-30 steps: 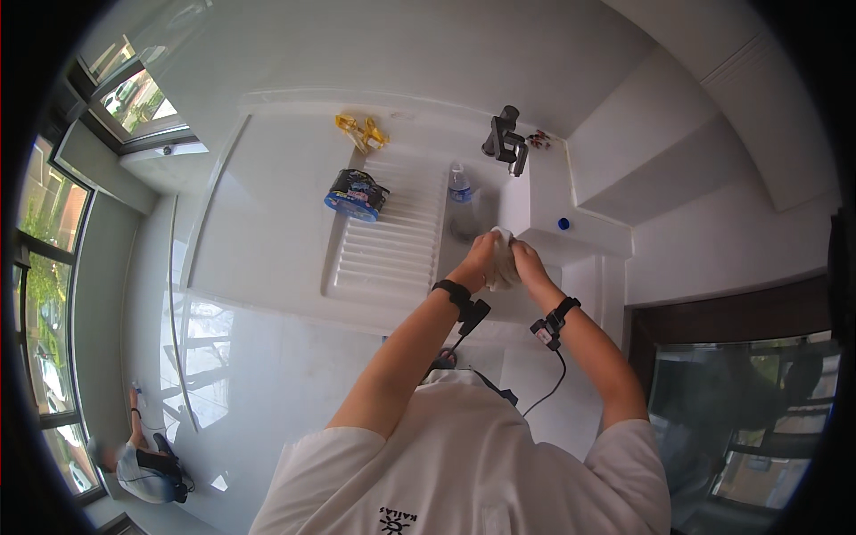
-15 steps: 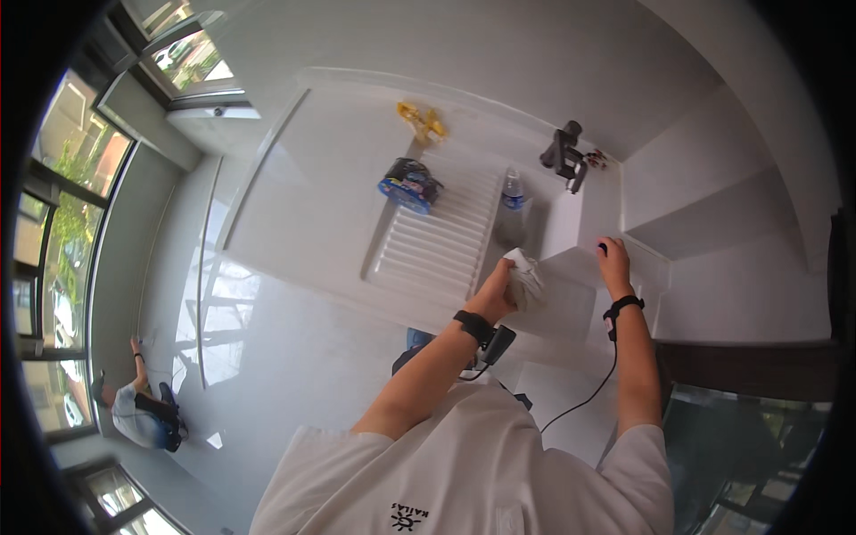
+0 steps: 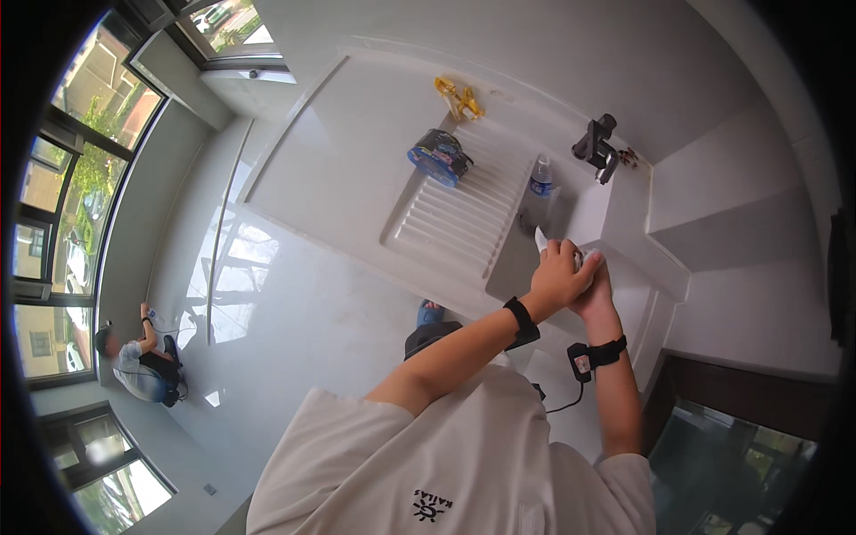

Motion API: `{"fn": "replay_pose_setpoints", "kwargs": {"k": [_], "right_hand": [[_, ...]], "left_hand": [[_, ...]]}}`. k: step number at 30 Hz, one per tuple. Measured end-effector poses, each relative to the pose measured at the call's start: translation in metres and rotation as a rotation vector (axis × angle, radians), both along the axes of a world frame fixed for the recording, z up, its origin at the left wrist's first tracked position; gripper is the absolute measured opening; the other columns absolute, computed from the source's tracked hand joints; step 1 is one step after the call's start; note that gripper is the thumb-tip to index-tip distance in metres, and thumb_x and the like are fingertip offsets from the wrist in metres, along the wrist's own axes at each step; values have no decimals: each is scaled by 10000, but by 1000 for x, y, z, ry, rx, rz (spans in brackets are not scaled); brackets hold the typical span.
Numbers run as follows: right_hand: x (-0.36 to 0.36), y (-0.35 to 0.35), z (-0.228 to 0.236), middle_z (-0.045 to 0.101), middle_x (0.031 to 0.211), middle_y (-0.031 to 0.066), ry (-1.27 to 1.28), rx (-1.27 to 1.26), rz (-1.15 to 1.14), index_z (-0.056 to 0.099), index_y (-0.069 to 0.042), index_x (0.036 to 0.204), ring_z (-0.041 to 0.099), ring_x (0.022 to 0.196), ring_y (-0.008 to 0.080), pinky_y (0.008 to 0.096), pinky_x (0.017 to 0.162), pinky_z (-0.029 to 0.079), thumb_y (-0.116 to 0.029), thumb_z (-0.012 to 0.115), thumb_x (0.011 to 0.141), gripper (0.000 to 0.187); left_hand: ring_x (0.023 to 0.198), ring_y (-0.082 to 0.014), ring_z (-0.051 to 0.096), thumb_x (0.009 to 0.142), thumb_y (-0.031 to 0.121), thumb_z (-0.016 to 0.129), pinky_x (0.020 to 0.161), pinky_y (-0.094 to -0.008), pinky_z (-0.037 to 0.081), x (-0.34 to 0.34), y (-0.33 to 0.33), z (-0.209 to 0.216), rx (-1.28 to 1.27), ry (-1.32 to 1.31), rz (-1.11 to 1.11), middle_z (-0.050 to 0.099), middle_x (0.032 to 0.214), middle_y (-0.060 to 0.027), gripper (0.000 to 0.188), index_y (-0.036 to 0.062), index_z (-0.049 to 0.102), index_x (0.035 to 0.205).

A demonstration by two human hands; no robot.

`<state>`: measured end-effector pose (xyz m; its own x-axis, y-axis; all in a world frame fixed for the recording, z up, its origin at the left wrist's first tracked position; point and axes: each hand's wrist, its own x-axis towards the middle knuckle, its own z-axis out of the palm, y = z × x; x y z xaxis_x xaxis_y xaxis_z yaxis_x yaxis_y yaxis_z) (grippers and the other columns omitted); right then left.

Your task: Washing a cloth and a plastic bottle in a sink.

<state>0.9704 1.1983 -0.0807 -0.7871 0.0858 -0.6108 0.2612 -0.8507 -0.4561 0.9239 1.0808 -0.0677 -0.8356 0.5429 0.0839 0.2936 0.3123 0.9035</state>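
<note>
My left hand [image 3: 558,276] and my right hand [image 3: 597,290] are pressed together above the sink [image 3: 505,275]. A crumpled white cloth [image 3: 540,239] is gripped in the left hand, one corner poking out past the fingers. More white shows between the two hands, where the closed right hand meets the cloth. The small dark thing seen earlier in the right hand is hidden now, so I cannot tell whether it is still there. Beyond my hands, a clear plastic bottle with a blue label [image 3: 541,178] stands upright by the basin wall.
Left of the basin runs a ribbed drainboard [image 3: 455,223], with a blue and black package [image 3: 440,159] on it. A crumpled yellow thing [image 3: 459,98] lies farther back. The dark faucet [image 3: 596,147] rises at the far right. Another person [image 3: 147,361] crouches by the windows at left.
My left hand has moved right and slightly up with the white cloth. The right hand has come down and left to meet it. The whole view has shifted a little.
</note>
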Motion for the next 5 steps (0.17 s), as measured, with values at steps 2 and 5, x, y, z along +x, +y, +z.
{"fn": "replay_pose_setpoints", "kwargs": {"k": [2, 5], "right_hand": [[-3, -11, -3, 644, 1200, 83, -160, 158, -137, 602, -139, 1185, 635, 1079, 257, 424, 944, 516, -626, 437, 927, 575], [1, -8, 1, 615, 1269, 104, -138, 115, -50, 582, -146, 1223, 609, 1136, 279, 439, 979, 500, -615, 481, 912, 572]], "left_hand": [[1053, -403, 555, 949, 469, 547, 814, -469, 530, 9, 11, 4, -85, -56, 144, 536, 1128, -223, 527, 69, 517, 1290], [1105, -424, 551, 918, 495, 583, 847, -497, 505, 3, 26, -16, -108, -161, 113, 536, 1165, -244, 495, 27, 532, 1072]]}}
